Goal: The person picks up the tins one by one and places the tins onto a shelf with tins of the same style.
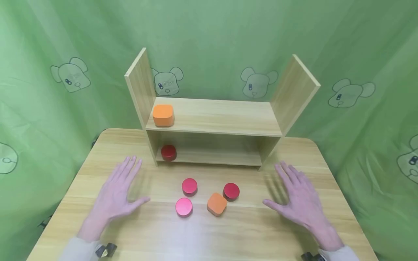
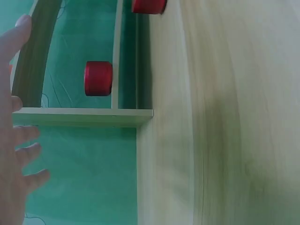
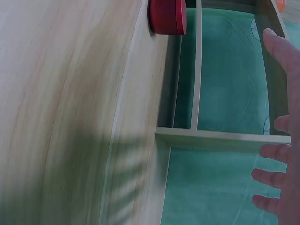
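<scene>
My left hand [image 1: 117, 197] hovers over the table's left side, fingers straight and thumb spread, holding nothing. On the right, my right hand [image 1: 298, 199] is held the same way, also holding nothing. Between them on the table lie two pink-red round tins [image 1: 189, 186] [image 1: 184, 207], a dark red round tin [image 1: 231, 191] and an orange rounded-square tin [image 1: 217, 204] touching or close to it. Behind stands a two-tier wooden shelf [image 1: 215, 116]. An orange rounded-square tin [image 1: 163, 115] sits at the left of its upper board, a dark red round tin [image 2: 98, 78] at the left of the lower one.
The shelf's side panels [image 1: 140, 87] [image 1: 295, 94] rise well above the upper board. A wooden table [image 1: 248, 239] with rounded back corners carries everything. Green curtain [image 1: 209, 43] printed with mouse-like heads hangs around the back and sides.
</scene>
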Demonstrator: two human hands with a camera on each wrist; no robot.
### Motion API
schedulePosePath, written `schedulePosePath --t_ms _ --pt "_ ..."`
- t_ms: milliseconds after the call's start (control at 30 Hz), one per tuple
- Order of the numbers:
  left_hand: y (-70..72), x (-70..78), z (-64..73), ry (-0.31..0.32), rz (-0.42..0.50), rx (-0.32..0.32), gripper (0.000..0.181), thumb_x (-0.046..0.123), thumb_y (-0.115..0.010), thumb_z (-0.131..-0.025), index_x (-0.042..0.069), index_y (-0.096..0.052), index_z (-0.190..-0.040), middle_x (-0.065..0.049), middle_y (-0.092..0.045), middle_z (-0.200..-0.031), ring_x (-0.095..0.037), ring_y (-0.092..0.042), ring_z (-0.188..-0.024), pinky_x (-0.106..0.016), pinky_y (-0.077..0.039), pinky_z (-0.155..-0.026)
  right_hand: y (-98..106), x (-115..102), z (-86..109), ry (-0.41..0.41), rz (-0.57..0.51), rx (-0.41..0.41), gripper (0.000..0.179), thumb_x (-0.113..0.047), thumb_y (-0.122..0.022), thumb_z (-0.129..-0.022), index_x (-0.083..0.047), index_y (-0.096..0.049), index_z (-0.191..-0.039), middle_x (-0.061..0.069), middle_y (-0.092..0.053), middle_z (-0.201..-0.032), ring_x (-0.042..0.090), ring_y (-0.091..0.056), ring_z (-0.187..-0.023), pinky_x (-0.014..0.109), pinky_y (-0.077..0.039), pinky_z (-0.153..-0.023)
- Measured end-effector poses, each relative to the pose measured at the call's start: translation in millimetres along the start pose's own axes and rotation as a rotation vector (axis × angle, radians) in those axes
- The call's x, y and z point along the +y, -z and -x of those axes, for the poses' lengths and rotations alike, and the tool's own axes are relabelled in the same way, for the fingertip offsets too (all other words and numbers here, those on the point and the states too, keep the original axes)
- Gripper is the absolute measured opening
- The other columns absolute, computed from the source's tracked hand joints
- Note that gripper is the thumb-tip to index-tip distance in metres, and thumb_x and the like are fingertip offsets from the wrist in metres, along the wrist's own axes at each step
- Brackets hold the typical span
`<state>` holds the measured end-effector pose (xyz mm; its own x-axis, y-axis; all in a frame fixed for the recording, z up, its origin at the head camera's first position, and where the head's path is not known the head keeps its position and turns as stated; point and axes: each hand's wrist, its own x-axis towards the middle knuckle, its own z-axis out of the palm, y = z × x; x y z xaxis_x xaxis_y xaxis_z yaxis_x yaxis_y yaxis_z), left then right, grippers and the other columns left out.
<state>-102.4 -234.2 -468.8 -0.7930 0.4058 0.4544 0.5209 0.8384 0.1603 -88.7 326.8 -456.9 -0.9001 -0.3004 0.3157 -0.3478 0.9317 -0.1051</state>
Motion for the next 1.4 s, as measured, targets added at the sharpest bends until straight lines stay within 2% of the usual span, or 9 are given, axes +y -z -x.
schedulePosePath --t_ms 167,267,333,467,700,800,900,1033,1400 --pt "0.2 0.0 -2.4 0.062 0.09 -0.017 0.107 0.063 -0.072 -0.089 0.005 -0.026 -0.166 -0.02 -0.031 -0.172 -0.04 -0.033 -0.159 -0.014 0.002 -0.135 -1.3 -7.4 -3.9 0.028 0.004 0.014 0.123 -0.07 -0.083 -0.071 -0.018 -0.026 -0.168 0.021 -0.043 -0.166 0.049 -0.046 -0.144 0.068 -0.043 -0.118" --pt "0.5 0.9 -5.7 0.12 0.138 -0.029 0.108 0.049 -0.081 -0.085 0.008 -0.024 -0.167 -0.018 -0.03 -0.173 -0.042 -0.035 -0.157 -0.023 -0.008 -0.139 -3.6 -12.5 -7.9 0.057 -0.011 0.032 0.121 -0.069 -0.084 -0.07 -0.015 -0.033 -0.166 0.022 -0.048 -0.162 0.048 -0.05 -0.141 0.067 -0.048 -0.113" --pt "0.8 1.6 -9.2 0.153 0.165 -0.026 0.108 0.044 -0.083 -0.084 0.009 -0.024 -0.168 -0.018 -0.03 -0.173 -0.043 -0.036 -0.156 -0.038 -0.021 -0.14 -6.0 -15.9 -11.0 0.077 -0.027 0.04 0.119 -0.069 -0.084 -0.07 -0.013 -0.036 -0.164 0.021 -0.05 -0.16 0.047 -0.052 -0.139 0.068 -0.051 -0.11" --pt "1.3 2.8 -18.2 0.207 0.217 -0.011 0.104 0.04 -0.082 -0.087 0.01 -0.024 -0.168 -0.019 -0.032 -0.172 -0.046 -0.039 -0.154 -0.065 -0.039 -0.128 -12.3 -20.7 -16.2 0.111 -0.051 0.046 0.116 -0.069 -0.083 -0.071 -0.014 -0.038 -0.163 0.019 -0.052 -0.158 0.045 -0.054 -0.138 0.068 -0.053 -0.108" --pt "0.5 4.3 -31.0 0.347 0.355 -0.01 0.095 0.039 -0.076 -0.096 0.019 -0.02 -0.169 -0.015 -0.031 -0.173 -0.048 -0.041 -0.152 -0.07 -0.037 -0.127 -25.2 -28.8 -21.0 0.152 -0.066 0.033 0.112 -0.071 -0.08 -0.075 -0.019 -0.037 -0.164 0.014 -0.058 -0.155 0.041 -0.061 -0.135 0.064 -0.058 -0.108" --pt "-2.2 3.2 -34.8 0.382 0.441 0.069 0.089 0.03 -0.077 -0.096 0.018 -0.026 -0.168 -0.017 -0.039 -0.17 -0.048 -0.05 -0.145 -0.065 -0.042 -0.125 -30.6 -33.1 -20.9 0.158 -0.082 0.023 0.109 -0.07 -0.081 -0.075 -0.02 -0.039 -0.163 0.013 -0.061 -0.153 0.04 -0.064 -0.131 0.063 -0.061 -0.104" --pt "-7.0 0.2 -38.5 0.376 0.526 0.175 0.083 0.017 -0.079 -0.094 0.011 -0.034 -0.164 -0.02 -0.048 -0.163 -0.045 -0.056 -0.14 -0.037 -0.049 -0.126 -36.1 -37.1 -22.0 0.165 -0.116 0.01 0.106 -0.067 -0.082 -0.076 -0.017 -0.043 -0.161 0.014 -0.064 -0.15 0.04 -0.066 -0.129 0.065 -0.062 -0.101" --pt "-15.1 -5.2 -45.4 0.367 0.635 0.271 0.078 0.005 -0.078 -0.092 0.003 -0.038 -0.16 -0.024 -0.054 -0.156 -0.044 -0.057 -0.138 -0.004 -0.043 -0.117 -43.9 -41.2 -24.1 0.173 -0.155 -0.01 0.103 -0.064 -0.084 -0.076 -0.013 -0.047 -0.157 0.014 -0.067 -0.146 0.039 -0.067 -0.129 0.065 -0.063 -0.1" --pt "-30.9 -13.4 -71.2 0.389 0.759 0.359 0.068 -0.002 -0.075 -0.093 -0.003 -0.043 -0.154 -0.026 -0.06 -0.149 -0.042 -0.062 -0.132 -0.008 -0.054 -0.109 -65.0 -49.6 -28.5 0.242 -0.2 -0.021 0.095 -0.057 -0.086 -0.078 -0.011 -0.052 -0.154 0.01 -0.07 -0.142 0.034 -0.071 -0.123 0.056 -0.067 -0.099"
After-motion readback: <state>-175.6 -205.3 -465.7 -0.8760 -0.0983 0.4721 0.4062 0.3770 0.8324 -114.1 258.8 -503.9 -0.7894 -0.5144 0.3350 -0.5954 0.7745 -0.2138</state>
